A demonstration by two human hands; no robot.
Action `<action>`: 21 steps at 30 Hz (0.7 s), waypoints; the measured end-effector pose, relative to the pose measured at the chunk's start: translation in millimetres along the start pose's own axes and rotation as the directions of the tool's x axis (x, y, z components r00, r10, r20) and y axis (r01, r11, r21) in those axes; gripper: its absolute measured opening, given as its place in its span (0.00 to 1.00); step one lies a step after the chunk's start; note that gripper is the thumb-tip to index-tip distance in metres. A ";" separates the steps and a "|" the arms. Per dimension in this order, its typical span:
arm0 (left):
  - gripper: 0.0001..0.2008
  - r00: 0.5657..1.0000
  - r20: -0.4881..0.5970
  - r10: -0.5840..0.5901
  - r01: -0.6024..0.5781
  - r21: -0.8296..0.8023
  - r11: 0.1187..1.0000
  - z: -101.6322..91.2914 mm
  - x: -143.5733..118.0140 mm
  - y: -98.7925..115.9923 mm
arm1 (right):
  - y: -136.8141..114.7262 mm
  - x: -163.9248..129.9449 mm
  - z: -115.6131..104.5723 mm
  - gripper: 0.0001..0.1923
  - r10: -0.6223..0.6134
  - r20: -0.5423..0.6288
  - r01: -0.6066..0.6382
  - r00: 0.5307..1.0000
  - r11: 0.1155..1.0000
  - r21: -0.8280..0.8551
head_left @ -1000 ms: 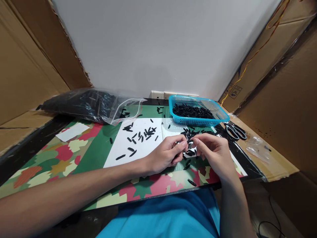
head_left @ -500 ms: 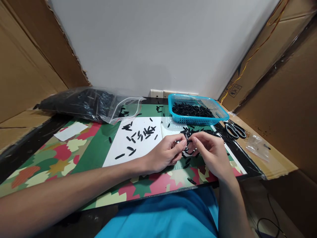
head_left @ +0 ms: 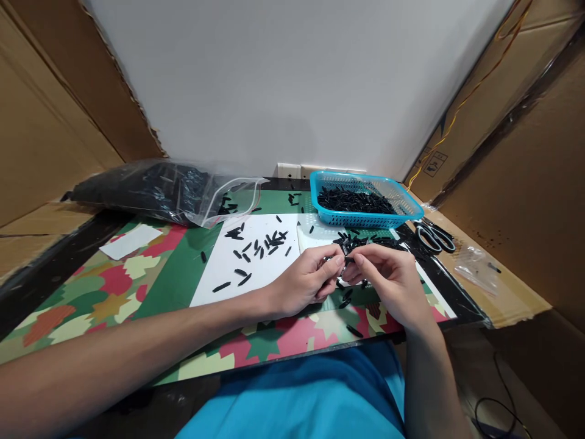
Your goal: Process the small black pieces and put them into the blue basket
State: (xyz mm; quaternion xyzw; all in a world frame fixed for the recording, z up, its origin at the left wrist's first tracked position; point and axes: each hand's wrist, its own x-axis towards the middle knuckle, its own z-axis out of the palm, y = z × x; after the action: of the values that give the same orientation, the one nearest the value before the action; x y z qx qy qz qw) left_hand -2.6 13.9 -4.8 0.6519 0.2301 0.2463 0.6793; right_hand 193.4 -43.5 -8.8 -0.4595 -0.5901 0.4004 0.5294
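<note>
My left hand (head_left: 306, 281) and my right hand (head_left: 388, 281) meet fingertip to fingertip over the table's near middle, pinching a small black plastic piece (head_left: 347, 260) between them. Under and around the hands lie several loose black pieces (head_left: 347, 300). More of them are scattered on a white sheet (head_left: 228, 259) to the left. A blue basket (head_left: 402, 214) behind the hands holds a heap of the same black pieces.
A clear zip bag (head_left: 155, 190) full of black parts lies at the back left. Scissors (head_left: 434, 236) and a small clear bag (head_left: 475, 266) rest at the right. A white paper slip (head_left: 130, 241) sits on the patterned mat (head_left: 105, 292). Cardboard walls enclose both sides.
Both hands have stayed together on the small piece, with only slight finger movement. The view has shifted slightly.
</note>
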 end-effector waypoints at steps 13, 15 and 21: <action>0.18 0.999 -0.001 0.036 -0.036 0.013 0.999 -0.4 0.0 -1.0 | -3.7 0.9 0.0 0.13 -0.032 -0.021 0.033 0.999 0.999 0.025; 0.18 0.999 -0.007 0.036 -0.036 0.007 0.999 -0.6 0.5 -1.1 | -4.3 0.9 -0.2 0.13 -0.037 -0.034 0.038 0.999 0.999 0.021; 0.16 0.998 -0.046 0.042 -0.042 0.009 0.999 -0.1 1.2 0.2 | -2.8 1.4 1.0 0.12 -0.034 -0.055 0.036 0.998 0.999 0.035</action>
State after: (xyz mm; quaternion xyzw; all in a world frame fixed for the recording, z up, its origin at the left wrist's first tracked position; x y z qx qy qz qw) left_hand -1.7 14.8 -4.6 0.6533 0.2330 0.2748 0.6659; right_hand 192.0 -42.9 -5.9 -0.4503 -0.5763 0.3888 0.5603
